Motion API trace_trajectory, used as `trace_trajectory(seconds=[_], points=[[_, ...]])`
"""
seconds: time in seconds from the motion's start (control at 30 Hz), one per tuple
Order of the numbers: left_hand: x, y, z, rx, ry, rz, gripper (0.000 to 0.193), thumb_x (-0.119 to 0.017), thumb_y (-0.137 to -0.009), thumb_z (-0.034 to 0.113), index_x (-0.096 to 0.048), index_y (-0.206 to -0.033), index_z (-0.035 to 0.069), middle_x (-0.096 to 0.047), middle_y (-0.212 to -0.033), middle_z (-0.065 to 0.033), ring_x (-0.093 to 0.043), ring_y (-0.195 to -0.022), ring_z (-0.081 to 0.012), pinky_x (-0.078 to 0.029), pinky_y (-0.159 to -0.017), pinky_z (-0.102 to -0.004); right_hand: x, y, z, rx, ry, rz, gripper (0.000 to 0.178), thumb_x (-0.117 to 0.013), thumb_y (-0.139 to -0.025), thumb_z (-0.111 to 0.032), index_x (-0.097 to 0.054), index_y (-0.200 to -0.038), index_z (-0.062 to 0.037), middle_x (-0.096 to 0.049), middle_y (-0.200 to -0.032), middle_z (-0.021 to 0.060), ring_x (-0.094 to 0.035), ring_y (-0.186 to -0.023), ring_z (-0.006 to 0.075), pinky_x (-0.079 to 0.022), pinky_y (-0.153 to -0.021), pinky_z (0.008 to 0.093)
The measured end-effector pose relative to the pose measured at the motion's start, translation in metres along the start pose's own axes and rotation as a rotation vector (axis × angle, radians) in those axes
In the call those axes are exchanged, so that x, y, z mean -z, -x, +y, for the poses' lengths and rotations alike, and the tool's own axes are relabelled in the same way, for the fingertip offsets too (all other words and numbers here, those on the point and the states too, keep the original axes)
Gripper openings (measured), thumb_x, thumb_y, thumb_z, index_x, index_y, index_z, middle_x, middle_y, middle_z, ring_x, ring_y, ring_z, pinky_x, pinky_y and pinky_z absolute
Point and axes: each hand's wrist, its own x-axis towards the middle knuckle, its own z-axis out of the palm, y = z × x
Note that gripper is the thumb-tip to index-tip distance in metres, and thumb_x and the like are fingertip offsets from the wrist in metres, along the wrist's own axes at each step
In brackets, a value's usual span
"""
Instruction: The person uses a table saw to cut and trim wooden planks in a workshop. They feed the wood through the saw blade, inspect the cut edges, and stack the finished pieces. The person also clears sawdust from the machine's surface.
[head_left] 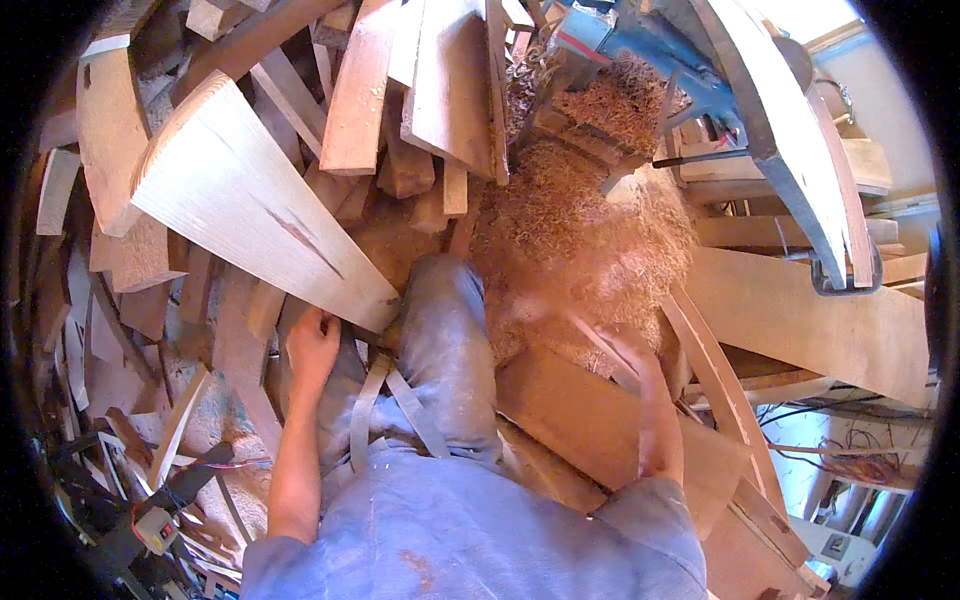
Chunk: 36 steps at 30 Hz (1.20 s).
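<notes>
Fingers of my left hand (pixel 313 345) curl in toward the palm, right at the underside edge of a pale board (pixel 262 205). That board lies slantwise to my front left, its wide end up and away from me, its narrower end down beside my bent knee (pixel 440 300). My curled fingers sit just short of that narrow end, on the near side of the board; I cannot tell whether they pinch its edge or only rest against it. A dark split runs along the board's face, farther up than my hand.

My right hand (pixel 622 345) is a blur, reaching forward at the near edge of a heap of brown wood shavings (pixel 590 225), well apart from the pale board. I cannot tell whether its fingers are together or apart, or closed on anything. Under that forearm slants a broad brown board (pixel 590 400). Beyond the shavings stands a blue machine (pixel 690 75), and stacked planks (pixel 360 90) crowd the space past the pale board.
</notes>
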Motion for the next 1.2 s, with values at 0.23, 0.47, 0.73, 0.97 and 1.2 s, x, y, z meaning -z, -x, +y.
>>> trace_trajectory(seconds=[0.23, 0.47, 0.73, 0.97, 1.2], points=[[0.012, 0.004, -0.013, -0.055, 0.012, 0.022, 0.019, -0.069, -0.09, 0.021, -0.071, -0.103, 0.006, -0.074, -0.092, -0.0163, -0.073, -0.085, -0.0371, -0.056, -0.076, -0.046, -0.047, 0.041, -0.077, 0.16, -0.81, -0.108, 0.05, -0.075, -0.093, -0.023, -0.056, -0.137, -0.01, -0.067, -0.1, 0.0061, -0.069, -0.086, 0.0186, -0.06, -0.071, 0.0356], [0.016, 0.002, 0.001, -0.026, 0.095, -0.042, 0.019, -0.068, -0.091, 0.019, -0.072, -0.105, 0.007, -0.075, -0.093, -0.0154, -0.073, -0.083, -0.0362, -0.056, -0.075, -0.0462, -0.129, 0.034, -0.136, 0.307, -1.295, 0.039, 0.053, -0.07, -0.094, -0.013, -0.049, -0.143, -0.01, -0.067, -0.104, 0.0105, -0.07, -0.085, 0.0231, -0.063, -0.068, 0.0406], [0.013, 0.001, -0.005, -0.059, 0.07, -0.015, 0.018, -0.07, -0.09, 0.018, -0.072, -0.1, 0.003, -0.075, -0.089, -0.0178, -0.073, -0.081, -0.0365, -0.056, -0.074, -0.0452, -0.145, 0.031, -0.187, 0.311, -1.393, -0.075, 0.045, -0.065, -0.098, -0.018, -0.048, -0.139, -0.0164, -0.066, -0.089, 0.0099, -0.067, -0.066, 0.0249, -0.058, -0.052, 0.0404], [0.014, 0.001, -0.005, -0.017, 0.103, -0.021, 0.02, -0.072, -0.09, 0.019, -0.073, -0.102, 0.003, -0.074, -0.09, -0.0193, -0.072, -0.081, -0.0387, -0.056, -0.075, -0.0472, -0.118, -0.056, -0.258, 0.252, -1.25, 0.172, 0.035, -0.072, -0.089, -0.012, -0.055, -0.12, -0.0101, -0.061, -0.079, 0.0087, -0.061, -0.056, 0.0225, -0.053, -0.046, 0.0382], [0.005, 0.002, -0.016, -0.12, -0.047, 0.034, 0.021, -0.072, -0.09, 0.021, -0.073, -0.103, 0.004, -0.073, -0.091, -0.0206, -0.071, -0.081, -0.0399, -0.055, -0.073, -0.0485, -0.058, -0.18, -0.273, 0.211, -1.145, 0.256, 0.023, -0.08, -0.082, -0.015, -0.065, -0.097, -0.0046, -0.061, -0.073, 0.0076, -0.059, -0.052, 0.0233, -0.05, -0.045, 0.0409]])
